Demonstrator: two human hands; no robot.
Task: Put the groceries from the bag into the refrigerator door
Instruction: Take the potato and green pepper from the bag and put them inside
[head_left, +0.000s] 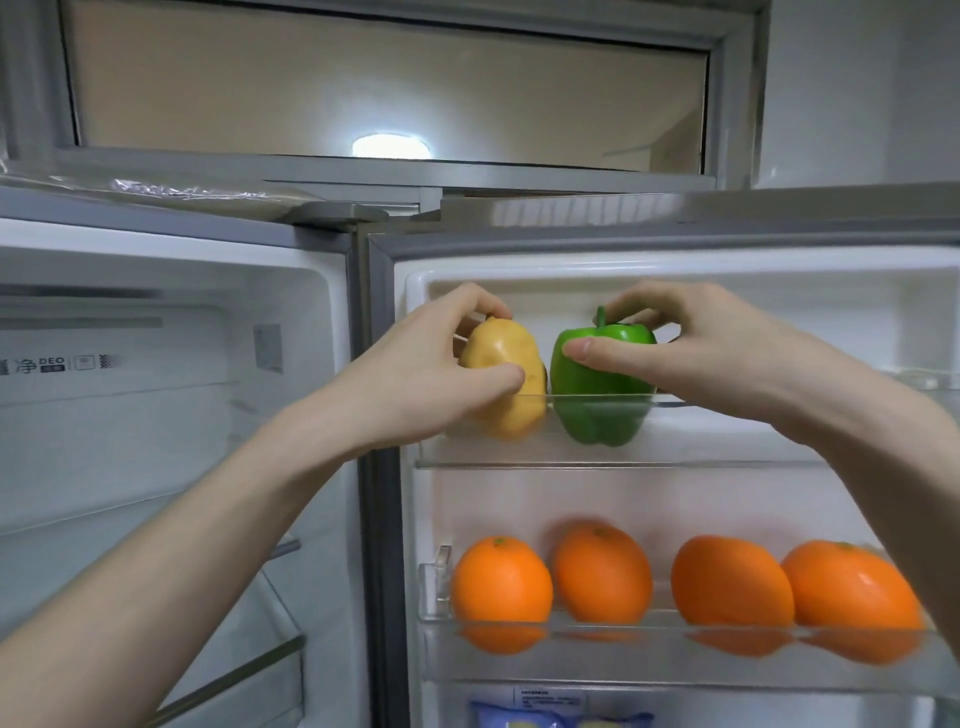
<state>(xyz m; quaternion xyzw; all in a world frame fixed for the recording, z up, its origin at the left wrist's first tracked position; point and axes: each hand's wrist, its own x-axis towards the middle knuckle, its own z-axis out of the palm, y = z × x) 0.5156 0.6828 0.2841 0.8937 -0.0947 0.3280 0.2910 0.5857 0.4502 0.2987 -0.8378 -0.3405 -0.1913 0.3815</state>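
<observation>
Both hands in top door bin: left hand (441, 358) round potato (506, 384), right hand (691, 353) round pepper (597, 395) (touching).

Left grip (441, 358) curls round yellow potato (506, 382), thumb on front, fingers over top. Right grip (675, 348) holds green pepper (597, 395) just beside it, thumb on front. Both sit in top door shelf (727, 457) behind clear rail. Below grips: four oranges (602, 571) in row on lower door shelf (675, 660). Beneath that, blue packet (550, 719), partly cut off.
</observation>
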